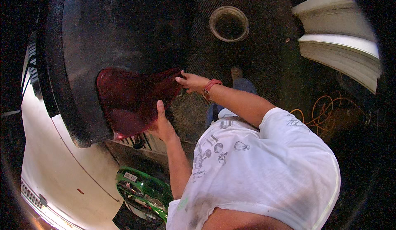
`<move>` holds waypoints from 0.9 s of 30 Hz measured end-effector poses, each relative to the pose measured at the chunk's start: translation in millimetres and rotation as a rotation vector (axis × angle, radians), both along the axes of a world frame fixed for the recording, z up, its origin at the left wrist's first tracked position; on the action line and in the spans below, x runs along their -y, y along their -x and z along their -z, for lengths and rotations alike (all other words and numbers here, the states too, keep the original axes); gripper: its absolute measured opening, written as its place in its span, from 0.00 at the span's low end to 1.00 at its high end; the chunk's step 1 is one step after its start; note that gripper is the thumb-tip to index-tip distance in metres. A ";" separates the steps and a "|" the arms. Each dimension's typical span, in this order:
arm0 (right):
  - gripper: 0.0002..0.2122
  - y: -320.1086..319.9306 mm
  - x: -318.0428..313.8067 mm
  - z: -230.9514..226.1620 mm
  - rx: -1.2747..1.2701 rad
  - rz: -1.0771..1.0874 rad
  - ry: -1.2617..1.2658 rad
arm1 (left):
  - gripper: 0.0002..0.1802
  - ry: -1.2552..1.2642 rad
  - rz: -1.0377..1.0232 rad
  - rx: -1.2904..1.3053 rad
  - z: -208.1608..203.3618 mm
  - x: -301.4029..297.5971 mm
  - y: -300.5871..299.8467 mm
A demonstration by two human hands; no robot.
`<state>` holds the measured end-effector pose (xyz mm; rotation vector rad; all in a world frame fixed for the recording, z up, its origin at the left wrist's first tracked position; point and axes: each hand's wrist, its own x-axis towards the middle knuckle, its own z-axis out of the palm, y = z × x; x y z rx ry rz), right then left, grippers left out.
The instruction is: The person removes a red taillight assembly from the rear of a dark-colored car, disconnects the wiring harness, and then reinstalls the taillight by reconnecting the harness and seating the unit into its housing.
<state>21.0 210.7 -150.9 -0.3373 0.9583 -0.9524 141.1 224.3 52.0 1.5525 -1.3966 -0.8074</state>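
Note:
A dark red cloth [132, 94] spreads over the side of a large black panel with a smooth, slightly glossy surface [123, 28]. At the cloth's right end, my right hand [193, 82] pinches its gathered edge; a red watch [211, 88] is on that wrist. My left hand [163, 125] grips the cloth's lower right edge, thumb pointing up and the other fingers hidden behind the fabric. The cloth hangs slack between the two hands.
A round bucket [211, 23] stands on the dark floor ahead. Pale curved panels [334, 36] are at the right, above a coiled orange cord [324, 112]. A green car [144, 193] is at the lower left, near a white wall [53, 155].

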 end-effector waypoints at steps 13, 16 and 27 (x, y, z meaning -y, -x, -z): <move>0.44 40.6 17.6 -8.7 -0.538 0.024 0.136 | 0.49 0.123 0.025 -0.154 15.3 13.4 -17.4; 0.40 70.1 26.5 -37.3 -0.550 0.485 0.027 | 0.50 0.082 0.029 -0.132 11.9 8.9 -16.1; 0.37 162.3 65.8 -167.4 -0.712 1.571 0.503 | 0.45 0.014 -0.039 -0.151 3.0 -2.0 4.9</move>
